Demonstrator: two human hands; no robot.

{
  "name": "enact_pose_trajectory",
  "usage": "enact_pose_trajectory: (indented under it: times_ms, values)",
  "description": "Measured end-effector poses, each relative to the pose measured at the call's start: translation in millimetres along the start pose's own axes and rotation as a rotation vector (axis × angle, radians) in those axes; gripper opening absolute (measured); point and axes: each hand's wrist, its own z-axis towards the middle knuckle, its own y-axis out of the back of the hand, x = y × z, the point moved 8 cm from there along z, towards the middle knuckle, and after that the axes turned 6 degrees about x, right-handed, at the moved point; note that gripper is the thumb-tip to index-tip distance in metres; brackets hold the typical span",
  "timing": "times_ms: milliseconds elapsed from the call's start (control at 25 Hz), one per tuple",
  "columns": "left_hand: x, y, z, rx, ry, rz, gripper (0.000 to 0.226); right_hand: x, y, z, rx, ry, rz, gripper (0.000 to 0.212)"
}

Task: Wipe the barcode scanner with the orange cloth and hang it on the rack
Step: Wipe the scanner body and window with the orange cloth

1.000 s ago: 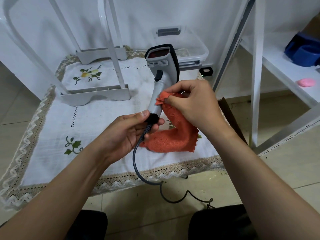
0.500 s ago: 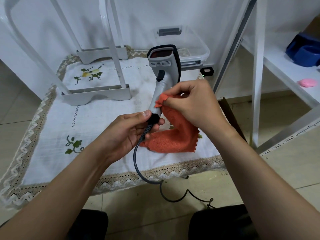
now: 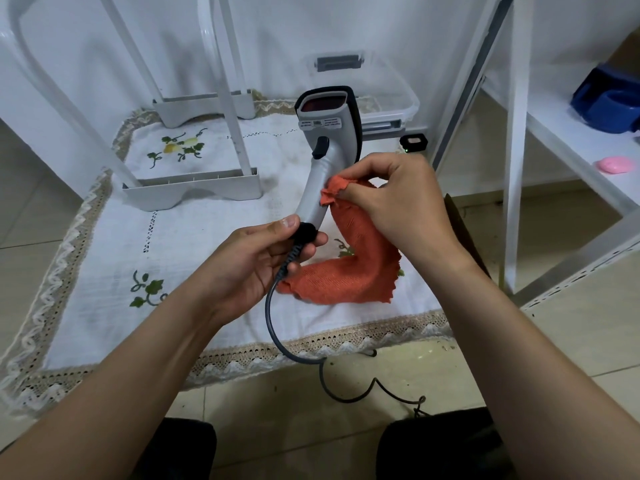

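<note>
Label print on barcode scanner [image 3: 329, 161] illegibly small

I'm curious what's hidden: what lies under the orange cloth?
The embroidered white tablecloth; a stitched green sprig peeks out beside the orange cloth. The rest of that embroidery is covered.

Barcode scanner [image 3: 329, 133] in left hand [image 3: 249, 268] (grip at its base), orange cloth [image 3: 353, 275] in right hand [image 3: 398, 206]

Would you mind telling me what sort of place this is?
Probably a room in a home or small shop: an embroidered, lace-edged tablecloth, a white rack standing on it, white shelving at the right, tiled floor.
</note>
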Motion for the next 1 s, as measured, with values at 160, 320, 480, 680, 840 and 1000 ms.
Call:
enact_pose_trajectory:
  times_ms: [160, 320, 480, 680, 840, 1000]
  values:
    - [2, 2, 0, -0.020, 0.028, -0.047, 0.037, -7, 14, 2, -0.034, -0.087, 0.165, 0.003]
    - [-2, 3, 1, -0.043, 0.010, -0.080, 0.038, -11, 23, 2, -0.106, -0.105, 0.290, 0.003]
    - [-3, 3, 1, -0.049, 0.004, -0.099, 0.037, 9, 3, -4, -0.013, 0.027, 0.205, 0.004]
    - [-1, 4, 0, -0.054, 0.014, -0.050, 0.037, 12, -20, -10, 0.086, 0.030, 0.063, 0.010]
    - [-2, 3, 0, -0.043, 0.006, -0.035, 0.032, 12, -20, -9, 0.072, 0.040, 0.016, 0.015]
    - [-3, 3, -1, -0.043, -0.006, -0.017, 0.035, 16, -22, -8, 0.111, 0.099, -0.042, 0.012]
